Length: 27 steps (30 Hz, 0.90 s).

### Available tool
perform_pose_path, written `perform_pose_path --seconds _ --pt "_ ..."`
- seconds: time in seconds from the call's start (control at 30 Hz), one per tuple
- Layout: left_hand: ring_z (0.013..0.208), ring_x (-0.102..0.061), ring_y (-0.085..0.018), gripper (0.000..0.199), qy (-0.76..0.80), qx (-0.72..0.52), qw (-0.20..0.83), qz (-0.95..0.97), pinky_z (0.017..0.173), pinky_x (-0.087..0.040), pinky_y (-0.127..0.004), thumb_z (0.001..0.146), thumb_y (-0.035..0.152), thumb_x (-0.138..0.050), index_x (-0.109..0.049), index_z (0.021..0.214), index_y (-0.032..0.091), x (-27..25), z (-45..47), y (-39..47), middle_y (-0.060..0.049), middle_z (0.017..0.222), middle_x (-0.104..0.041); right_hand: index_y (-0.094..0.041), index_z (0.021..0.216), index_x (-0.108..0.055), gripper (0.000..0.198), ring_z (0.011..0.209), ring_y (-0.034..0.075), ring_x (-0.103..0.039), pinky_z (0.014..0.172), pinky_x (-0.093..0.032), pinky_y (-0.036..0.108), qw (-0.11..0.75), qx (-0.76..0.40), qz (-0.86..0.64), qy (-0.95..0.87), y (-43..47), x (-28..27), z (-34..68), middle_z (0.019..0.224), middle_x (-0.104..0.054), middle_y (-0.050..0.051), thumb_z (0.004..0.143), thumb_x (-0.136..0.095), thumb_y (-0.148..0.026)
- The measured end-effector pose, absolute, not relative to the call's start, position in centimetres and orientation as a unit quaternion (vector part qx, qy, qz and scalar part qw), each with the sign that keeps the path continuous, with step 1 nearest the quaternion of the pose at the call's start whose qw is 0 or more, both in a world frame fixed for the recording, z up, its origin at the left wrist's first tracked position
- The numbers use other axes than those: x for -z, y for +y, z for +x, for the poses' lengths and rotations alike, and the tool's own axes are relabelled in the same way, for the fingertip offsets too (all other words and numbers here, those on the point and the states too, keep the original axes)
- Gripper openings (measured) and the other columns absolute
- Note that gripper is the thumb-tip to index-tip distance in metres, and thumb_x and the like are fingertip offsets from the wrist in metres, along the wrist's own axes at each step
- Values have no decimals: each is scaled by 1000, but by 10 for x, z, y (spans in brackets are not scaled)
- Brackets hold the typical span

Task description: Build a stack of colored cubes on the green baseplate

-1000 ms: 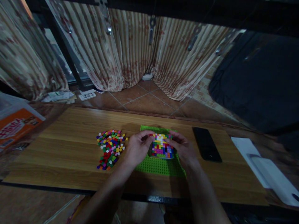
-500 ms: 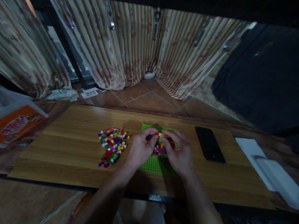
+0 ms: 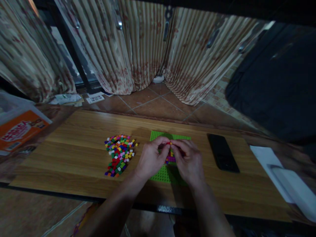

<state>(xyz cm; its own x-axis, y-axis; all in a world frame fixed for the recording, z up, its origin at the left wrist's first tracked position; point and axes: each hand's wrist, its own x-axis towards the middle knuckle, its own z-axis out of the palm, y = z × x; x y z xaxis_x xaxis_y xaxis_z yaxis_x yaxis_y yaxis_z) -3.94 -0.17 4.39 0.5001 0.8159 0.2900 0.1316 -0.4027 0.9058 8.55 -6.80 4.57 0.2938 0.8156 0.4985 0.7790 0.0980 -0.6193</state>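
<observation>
Brick panel (image 3: 171, 159) faces camera, long axis unclear, pinched by left hand (image 3: 151, 159) and right hand (image 3: 190, 162).

Before you, tabletop (image 3: 74, 148) | between your left hand (image 3: 149, 159) and right hand (image 3: 191, 161), brick panel (image 3: 171, 159) over baseplate (image 3: 160, 174) | left of your hands, loose bricks (image 3: 119, 154) | on your right, phone (image 3: 223, 152); beyond the tabletop's right edge, paper (image 3: 263, 157) | behind it, curtains (image 3: 145, 49)

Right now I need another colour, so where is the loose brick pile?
In the head view, the loose brick pile lies on the wooden table, to the left of the left hand and the green baseplate.
</observation>
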Motion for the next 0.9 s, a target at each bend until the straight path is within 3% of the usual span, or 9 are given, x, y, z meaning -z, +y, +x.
perform_pose_path --seconds 0.33,0.57,0.9 --pt "78 -67 -12 13 333 -414 415 739 74 -52 -21 85 15 -56 -67 89 19 -38 -37 -5 0 84 -72 -23 91 -70 14 86 20 -61 78 -49 37 453 -20 -674 -583 -68 -43 83 88 -70 3 89 -56 -24" --pt "78 -67 -11 13 338 -417 419 733 73 -51 -20 88 19 -54 -66 92 19 -37 -37 -4 0 85 -72 -21 111 -66 25 95 21 -61 83 -49 38 470 -17 -691 -549 -69 -43 89 99 -68 7 92 -50 -27" --pt "86 -69 -14 21 369 -419 421 715 79 -54 -24 89 25 -53 -67 105 19 -30 -41 4 -2 94 -74 -16 95 -69 25 85 22 -65 77 -50 36 485 -8 -758 -435 -75 -42 123 93 -70 10 88 -51 -31"
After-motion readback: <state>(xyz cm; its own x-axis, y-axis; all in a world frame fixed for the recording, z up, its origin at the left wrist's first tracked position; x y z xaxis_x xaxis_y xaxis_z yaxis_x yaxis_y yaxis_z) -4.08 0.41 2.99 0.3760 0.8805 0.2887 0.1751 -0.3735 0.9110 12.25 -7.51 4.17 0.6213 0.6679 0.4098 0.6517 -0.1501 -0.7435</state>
